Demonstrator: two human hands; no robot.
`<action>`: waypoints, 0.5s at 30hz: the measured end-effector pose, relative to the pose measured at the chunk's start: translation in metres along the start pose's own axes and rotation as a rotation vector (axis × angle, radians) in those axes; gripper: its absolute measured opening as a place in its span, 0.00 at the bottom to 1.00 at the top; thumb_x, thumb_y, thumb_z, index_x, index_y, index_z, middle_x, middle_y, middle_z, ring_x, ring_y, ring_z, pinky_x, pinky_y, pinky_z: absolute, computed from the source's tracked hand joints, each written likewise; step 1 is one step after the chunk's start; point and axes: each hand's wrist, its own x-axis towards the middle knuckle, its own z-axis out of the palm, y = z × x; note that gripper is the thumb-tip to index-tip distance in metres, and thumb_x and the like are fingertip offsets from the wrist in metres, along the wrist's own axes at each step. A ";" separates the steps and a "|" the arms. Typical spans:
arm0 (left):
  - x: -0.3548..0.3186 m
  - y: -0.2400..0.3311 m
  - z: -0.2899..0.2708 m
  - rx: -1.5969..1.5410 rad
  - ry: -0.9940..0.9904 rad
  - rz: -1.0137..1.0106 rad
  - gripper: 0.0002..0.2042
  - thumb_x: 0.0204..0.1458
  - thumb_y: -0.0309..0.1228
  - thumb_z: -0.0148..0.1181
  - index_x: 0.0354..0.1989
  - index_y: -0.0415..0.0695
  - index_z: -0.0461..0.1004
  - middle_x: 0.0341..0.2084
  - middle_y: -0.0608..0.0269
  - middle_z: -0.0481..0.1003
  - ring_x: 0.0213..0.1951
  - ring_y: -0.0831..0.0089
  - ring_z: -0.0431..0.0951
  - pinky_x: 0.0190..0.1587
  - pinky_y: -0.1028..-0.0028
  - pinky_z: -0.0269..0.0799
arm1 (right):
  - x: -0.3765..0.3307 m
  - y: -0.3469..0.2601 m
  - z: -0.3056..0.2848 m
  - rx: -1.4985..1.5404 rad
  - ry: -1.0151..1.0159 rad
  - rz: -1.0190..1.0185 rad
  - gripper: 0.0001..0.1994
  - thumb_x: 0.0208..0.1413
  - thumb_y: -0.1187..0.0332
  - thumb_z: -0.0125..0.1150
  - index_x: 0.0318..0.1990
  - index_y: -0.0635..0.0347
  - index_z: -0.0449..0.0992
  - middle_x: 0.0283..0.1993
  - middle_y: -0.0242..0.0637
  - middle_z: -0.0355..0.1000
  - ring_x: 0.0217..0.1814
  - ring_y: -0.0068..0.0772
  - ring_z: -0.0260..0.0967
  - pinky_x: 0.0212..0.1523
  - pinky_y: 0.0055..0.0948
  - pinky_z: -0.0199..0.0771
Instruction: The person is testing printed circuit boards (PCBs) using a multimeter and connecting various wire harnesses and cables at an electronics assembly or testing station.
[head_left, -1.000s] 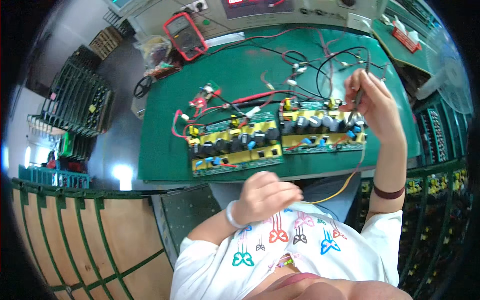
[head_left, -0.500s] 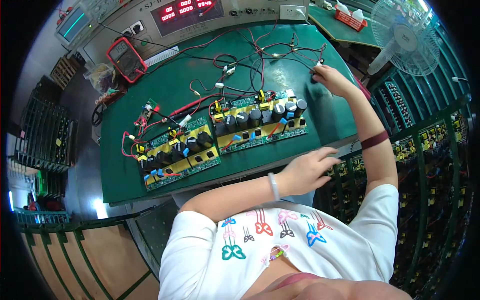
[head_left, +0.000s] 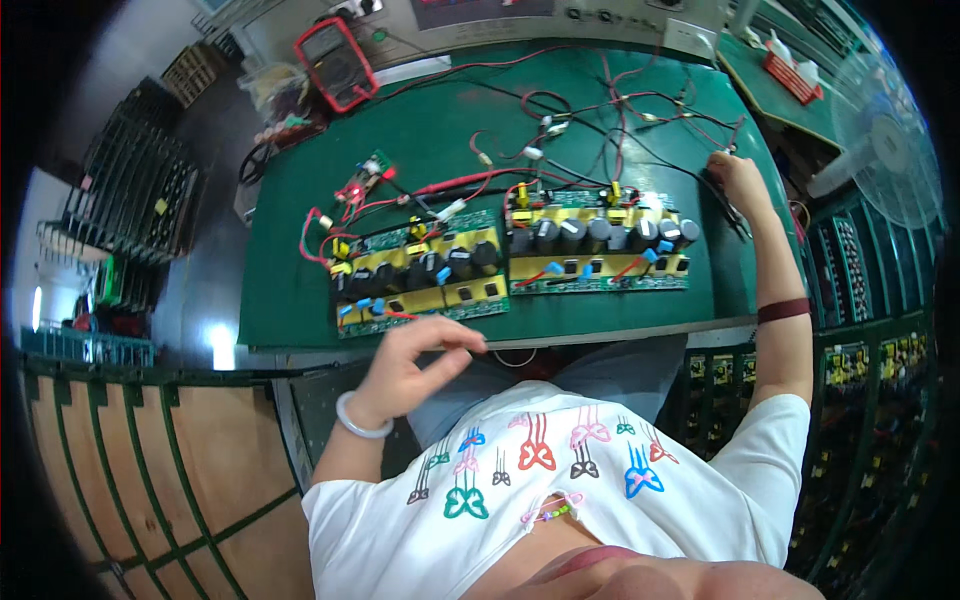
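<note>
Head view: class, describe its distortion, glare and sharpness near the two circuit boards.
Head view: fisheye bends the green bench front edge and darkens the corners; a bright glare patch sits on the floor at left; the left circuit board and right circuit board look sharp; the left hand and right hand show little blur.

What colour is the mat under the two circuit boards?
Dark green mat, seen best in the head view.
</note>
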 end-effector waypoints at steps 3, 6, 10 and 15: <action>0.002 0.001 -0.040 0.275 0.255 -0.004 0.07 0.55 0.23 0.62 0.40 0.37 0.80 0.34 0.60 0.80 0.35 0.73 0.79 0.40 0.74 0.74 | 0.005 -0.010 -0.011 -0.136 -0.118 0.142 0.12 0.63 0.62 0.56 0.51 0.49 0.79 0.42 0.47 0.79 0.45 0.52 0.77 0.43 0.46 0.76; 0.005 -0.027 -0.091 0.580 0.548 -0.011 0.05 0.56 0.24 0.61 0.39 0.37 0.79 0.31 0.58 0.78 0.31 0.72 0.79 0.35 0.73 0.73 | 0.010 -0.085 -0.028 -0.306 0.039 0.159 0.17 0.64 0.58 0.55 0.59 0.44 0.72 0.45 0.45 0.79 0.47 0.51 0.77 0.44 0.45 0.76; 0.006 -0.054 -0.149 0.861 0.539 -0.089 0.06 0.56 0.25 0.61 0.39 0.37 0.79 0.33 0.57 0.78 0.32 0.67 0.79 0.35 0.72 0.72 | -0.003 -0.212 -0.022 0.281 0.074 -0.294 0.07 0.60 0.66 0.60 0.42 0.55 0.80 0.43 0.42 0.78 0.44 0.51 0.75 0.43 0.42 0.75; 0.047 -0.048 -0.133 0.644 0.212 0.186 0.07 0.56 0.26 0.61 0.41 0.38 0.79 0.39 0.57 0.78 0.40 0.66 0.79 0.44 0.70 0.74 | -0.009 -0.321 0.010 0.040 0.071 -0.808 0.09 0.49 0.65 0.69 0.38 0.52 0.82 0.39 0.28 0.74 0.51 0.35 0.67 0.50 0.37 0.68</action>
